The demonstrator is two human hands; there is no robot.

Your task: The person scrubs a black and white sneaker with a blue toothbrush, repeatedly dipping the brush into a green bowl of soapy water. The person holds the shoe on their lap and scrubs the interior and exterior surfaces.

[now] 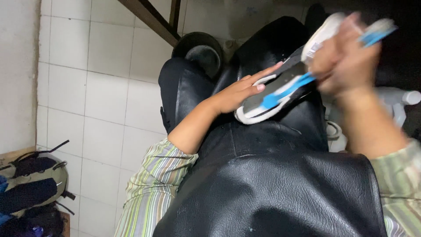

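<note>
Black leather-like apron [272,197] fills the lower view, draped over the person's lap. Above it, the left hand [239,92] lies open, fingers stretched flat against the side of a sneaker [267,94], steadying it on the lap. The right hand [346,66], blurred, is closed around the handle of a blue and white brush [372,33] and seems to sit against the shoe's upper end. The sneaker is dark with a white sole edge and a blue stripe, tilted up toward the right. It looks light and fairly stiff at the sole, softer on the upper, so the sole and heel should give the firmest hold; a wet surface could be slippery. Striped sleeves [153,184] cover both forearms. Further out, white floor tiles [105,101], a dark round basin [199,50], and a backpack [33,184] at the lower left.
</note>
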